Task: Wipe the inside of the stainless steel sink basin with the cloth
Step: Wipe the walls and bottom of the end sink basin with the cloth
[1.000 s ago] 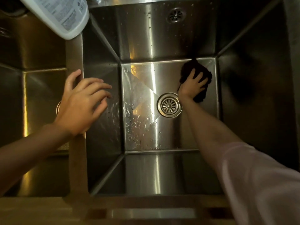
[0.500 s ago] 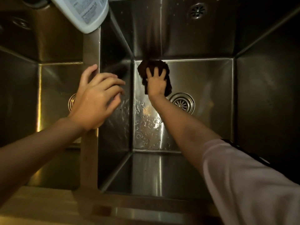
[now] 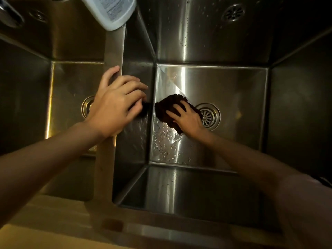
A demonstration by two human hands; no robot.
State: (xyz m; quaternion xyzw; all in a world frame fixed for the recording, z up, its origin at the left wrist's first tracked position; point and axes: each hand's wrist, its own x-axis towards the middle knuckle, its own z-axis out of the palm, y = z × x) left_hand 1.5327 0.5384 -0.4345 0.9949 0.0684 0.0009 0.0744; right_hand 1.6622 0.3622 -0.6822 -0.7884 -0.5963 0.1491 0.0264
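Cloth [image 3: 166, 108], one, dark, on floor of right sink basin [image 3: 224, 83], at 9 o'clock of drain [image 3: 209, 116]; pressed flat by right hand [image 3: 188, 119], fingers spread. Left hand [image 3: 115, 108] resting on divider [image 3: 113, 51], fingers relaxed, holding nothing. Counted: two basins, two drains, one bottle [image 3: 111, 11] at 12 o'clock.

Your right arm [image 3: 242, 153] wears a loose, plain, pale pinkish-white sleeve [image 3: 305, 203] on its upper part; forearm bare below the cuff. Your left arm [image 3: 45, 159] is bare up to the frame edge. Left hand [image 3: 115, 106] and right hand [image 3: 186, 117]: uncovered.
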